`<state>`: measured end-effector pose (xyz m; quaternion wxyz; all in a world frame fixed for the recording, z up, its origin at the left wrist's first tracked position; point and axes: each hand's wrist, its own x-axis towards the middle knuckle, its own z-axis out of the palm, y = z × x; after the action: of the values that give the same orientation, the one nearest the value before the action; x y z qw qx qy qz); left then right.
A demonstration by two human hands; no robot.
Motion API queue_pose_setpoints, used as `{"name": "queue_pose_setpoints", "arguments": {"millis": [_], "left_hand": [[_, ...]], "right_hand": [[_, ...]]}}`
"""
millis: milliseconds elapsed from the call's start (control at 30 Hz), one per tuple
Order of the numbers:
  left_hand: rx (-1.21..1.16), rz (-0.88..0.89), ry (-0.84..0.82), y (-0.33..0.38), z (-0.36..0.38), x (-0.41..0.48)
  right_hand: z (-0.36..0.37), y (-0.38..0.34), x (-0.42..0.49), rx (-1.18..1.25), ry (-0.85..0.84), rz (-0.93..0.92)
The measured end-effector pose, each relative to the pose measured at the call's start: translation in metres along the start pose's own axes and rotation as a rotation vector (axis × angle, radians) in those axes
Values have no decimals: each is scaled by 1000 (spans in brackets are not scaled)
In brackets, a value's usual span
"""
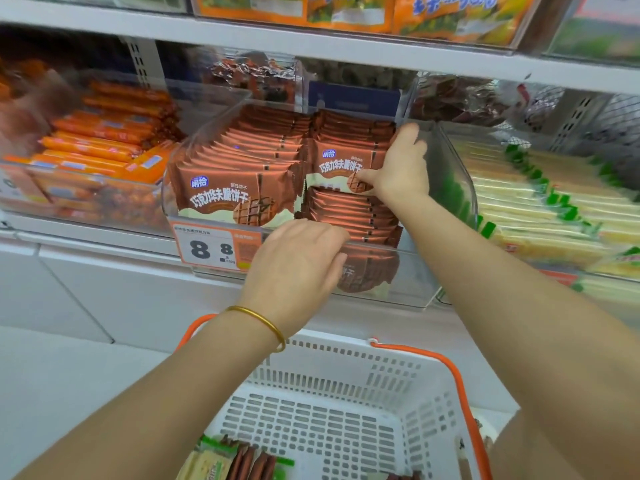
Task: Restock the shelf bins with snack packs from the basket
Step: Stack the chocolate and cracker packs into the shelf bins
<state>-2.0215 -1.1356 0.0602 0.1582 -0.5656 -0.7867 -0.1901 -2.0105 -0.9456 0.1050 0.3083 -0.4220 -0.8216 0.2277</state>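
A white shelf (311, 43) fills the upper view, its tiers lined with clear bins. Below it sits a white slotted basket (346, 410) with orange handles (460, 393). A few brown and yellow-green packs (249, 462) lie in the basket's near left corner.

The middle clear bin (453, 188) holds the brown biscuit packs (242, 188). One row stands upright on its left side. On its right side another upright row stands behind a flat stack lying against the front wall.

The bin to the left is heaped with orange sausages (104, 133). The one to the right holds pale packs with green ends (536, 202).

The right hand (401, 168) grasps the upright right-side row, thumb on the face of the front pack and fingers over the top behind it. The left hand (298, 261) is at the bin's front wall with its fingers bent. Whether they clasp the wall or a pack cannot be told.

An orange price tag (207, 249) reading 8.8 hangs on the bin's front. A gold bangle (266, 323) circles the left wrist.
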Motion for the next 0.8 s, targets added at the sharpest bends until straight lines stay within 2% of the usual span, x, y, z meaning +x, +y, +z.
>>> {"name": "queue_pose_setpoints", "arguments": {"millis": [100,200,267,333,400,467,533,600,700,800], "left_hand": [[9,28,0,1,-1,-2],[19,91,74,9,-4,-8],[38,154,133,19,-8,-16],[68,182,167,29,-10,-26],[99,202,114,36,-5,-40],[126,230,-24,44,8,-56],[134,242,-182,54,22,-73],[150,250,-289,62,32,-87],[160,269,-391,66,41,-103],[132,249,-430,63,45,-107]], "right_hand": [[-15,1,-13,-28,44,-75],[-50,3,-52,59,55,-224],[-75,13,-91,217,-57,-259],[-80,40,-128,320,-244,-203],[-56,81,-157,123,-521,-134],[-14,129,-184,-229,-878,-142],[33,183,-214,-494,-1186,-235],[68,230,-247,-685,-1394,-399],[92,283,-286,-879,-1428,-766],[94,315,-299,-1006,-1380,-976]]}}
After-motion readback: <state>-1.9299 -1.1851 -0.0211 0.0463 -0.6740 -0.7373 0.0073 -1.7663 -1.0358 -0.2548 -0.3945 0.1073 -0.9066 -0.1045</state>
